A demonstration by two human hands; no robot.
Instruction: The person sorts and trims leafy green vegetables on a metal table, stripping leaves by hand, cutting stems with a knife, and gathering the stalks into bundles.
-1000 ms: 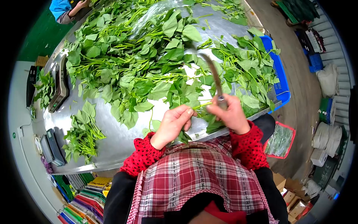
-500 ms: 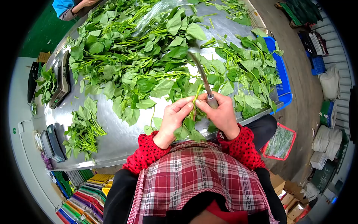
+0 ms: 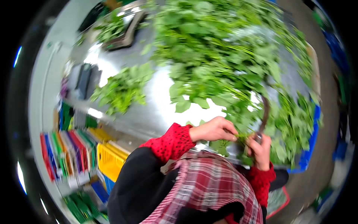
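My right hand [image 3: 262, 151] is closed around the handle of a sickle [image 3: 266, 112], its dark curved blade pointing up and away from me. Just left of it, my left hand [image 3: 214, 130] is closed, thumb and fingers pinched at some leafy green stems [image 3: 241, 137] between the two hands. Motion blur hides exactly how the stems lie in the fingers. Beyond both hands a large heap of leafy greens [image 3: 220, 48] covers the metal table [image 3: 158, 100]. A smaller bunch of greens [image 3: 125, 87] rests apart on the left.
A scale [image 3: 126, 33] stands at the table's far left, with greens beside it. Nearer are a dark device [image 3: 85, 80] and, below the table, a yellow basket [image 3: 110, 160] and colourful folders [image 3: 67, 155]. A blue crate [image 3: 308, 149] with greens is at the right.
The view has swung left, so the table and greens appear further right. My hands have drawn slightly apart, the right one still gripping the sickle.
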